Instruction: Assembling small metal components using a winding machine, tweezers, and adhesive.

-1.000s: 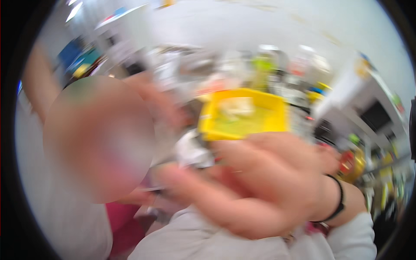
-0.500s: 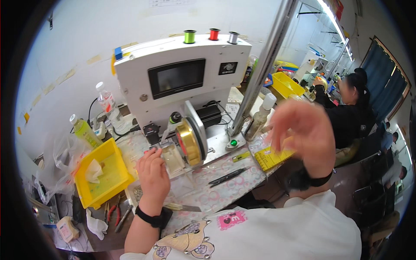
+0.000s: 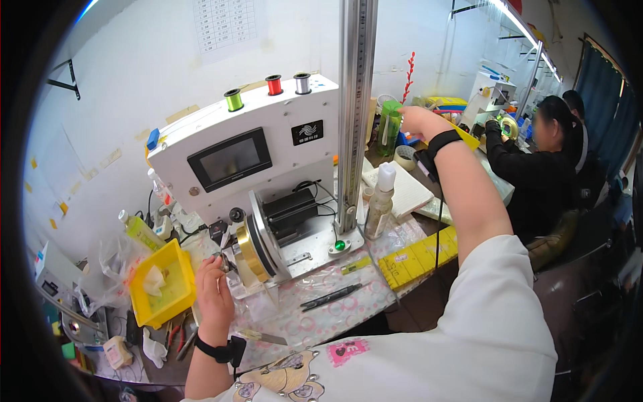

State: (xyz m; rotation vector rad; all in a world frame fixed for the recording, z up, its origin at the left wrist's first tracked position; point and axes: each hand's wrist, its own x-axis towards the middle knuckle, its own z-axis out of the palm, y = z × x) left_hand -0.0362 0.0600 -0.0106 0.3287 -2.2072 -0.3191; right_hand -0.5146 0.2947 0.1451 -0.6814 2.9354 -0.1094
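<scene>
My left hand (image 3: 216, 300) is at the left side of the gold wheel (image 3: 251, 254) on a white machine (image 3: 248, 114). Its fingers are bent together against a small part by the wheel's hub; what they hold is too small to make out. Stretched far to the right, my right hand (image 3: 424, 122) has its fingers at the upper part of a green see-through bottle (image 3: 388, 134) behind the upright metal post (image 3: 353, 114). The fingertips are partly hidden, and the hand looks closed on the bottle near its top.
A clear bottle with a white cap (image 3: 380, 208) stands right of the post. A yellow tray (image 3: 163, 311) lies left, a black pen-like tool (image 3: 331, 296) in front, and a long yellow box (image 3: 415, 258) along the right edge. A person in black (image 3: 536, 167) sits farther right.
My right hand has moved from above the yellow box, away and to the green bottle. The view has turned rightward; my left hand has stayed by the gold wheel.
</scene>
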